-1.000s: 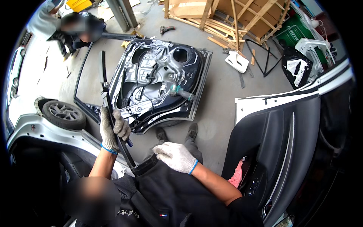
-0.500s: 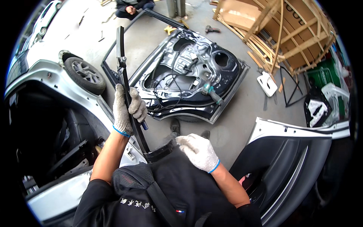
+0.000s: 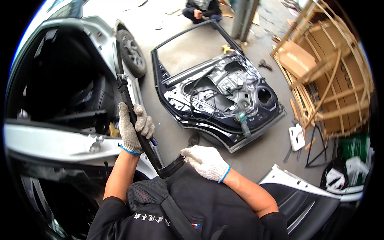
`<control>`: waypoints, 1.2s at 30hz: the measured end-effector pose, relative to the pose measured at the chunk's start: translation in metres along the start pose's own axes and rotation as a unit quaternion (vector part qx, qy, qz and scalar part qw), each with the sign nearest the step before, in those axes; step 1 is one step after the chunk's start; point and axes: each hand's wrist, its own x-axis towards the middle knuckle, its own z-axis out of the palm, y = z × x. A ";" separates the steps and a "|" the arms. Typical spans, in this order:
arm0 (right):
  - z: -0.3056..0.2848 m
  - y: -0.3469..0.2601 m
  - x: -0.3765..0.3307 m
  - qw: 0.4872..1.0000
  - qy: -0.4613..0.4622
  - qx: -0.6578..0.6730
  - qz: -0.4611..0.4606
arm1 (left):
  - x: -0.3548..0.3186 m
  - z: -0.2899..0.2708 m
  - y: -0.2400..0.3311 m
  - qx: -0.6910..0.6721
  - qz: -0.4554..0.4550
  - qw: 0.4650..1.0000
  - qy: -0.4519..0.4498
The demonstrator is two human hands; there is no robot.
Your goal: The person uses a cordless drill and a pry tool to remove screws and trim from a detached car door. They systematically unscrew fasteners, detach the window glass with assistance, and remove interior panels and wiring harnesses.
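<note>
My left hand [image 3: 135,130], in a pale knit glove with a blue cuff, is wrapped round a long black trim strip [image 3: 125,95] that looks like a car-door window channel. A small blue rod end [image 3: 154,141] pokes out beside that hand; what it belongs to is hidden. At its lower end the strip bends sideways toward my right hand [image 3: 208,163], likewise gloved, whose fingers pinch the bent tip. Beyond my hands lies a stripped dark car door [image 3: 218,90], inner side up, with exposed metal and wiring. A green and black power tool [image 3: 242,123] rests on it.
An open silver car body [image 3: 60,136] stands close on my left, a wheel [image 3: 132,54] beside it. Wooden crates with cardboard [image 3: 320,68] fill the right, near a white jug [image 3: 297,137]. A door panel [image 3: 300,200] is at lower right. Another person [image 3: 202,11] crouches behind the door.
The view has swung left, so the door and crates sit farther right. My right hand now pinches the strip's bent end. My left hand keeps its hold.
</note>
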 end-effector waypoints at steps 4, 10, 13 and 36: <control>0.000 -0.018 0.011 0.987 -0.079 0.090 0.104 | -0.035 -0.015 0.011 -0.007 0.047 0.998 0.035; 0.009 -0.021 0.023 0.993 -0.122 -0.003 0.003 | -0.068 -0.031 0.015 -0.037 0.118 0.990 0.060; 0.012 -0.021 0.028 0.989 -0.140 -0.040 -0.035 | -0.071 -0.029 0.012 -0.042 0.136 0.988 0.058; 0.002 0.007 0.048 0.971 -0.164 -0.053 0.163 | 0.002 -0.024 0.009 -0.010 0.052 0.997 0.055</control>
